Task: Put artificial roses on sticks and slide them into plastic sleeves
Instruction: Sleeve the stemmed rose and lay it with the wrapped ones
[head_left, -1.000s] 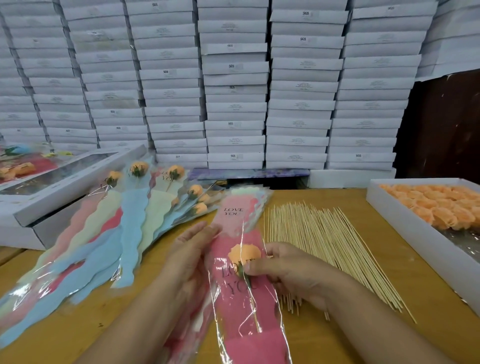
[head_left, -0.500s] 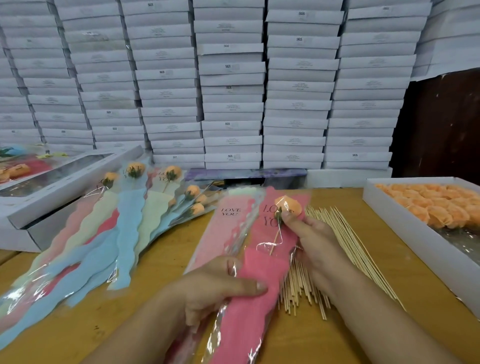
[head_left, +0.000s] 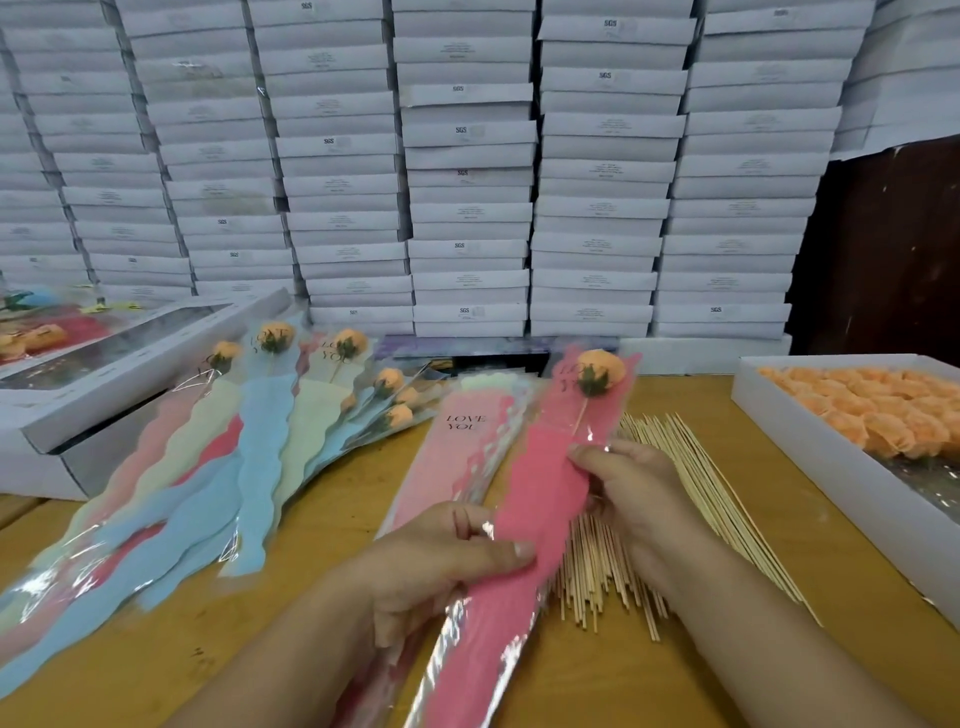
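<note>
Fingers of the left hand (head_left: 441, 561) curl round the lower part of a pink sleeve (head_left: 524, 514), thumb lying across its front, while the right hand (head_left: 631, 499) pinches the sleeve's right edge higher up. Inside the sleeve an orange rose (head_left: 600, 366) on a stick (head_left: 581, 415) sits at the top end, above a pile of bare sticks (head_left: 670, 467) on the counter (head_left: 337, 483). Left of the hands lies a fan of filled sleeves (head_left: 260, 436) beside a stack of empty sleeves (head_left: 462, 431), and a white box of roses (head_left: 883, 395) stands at the right.
</note>
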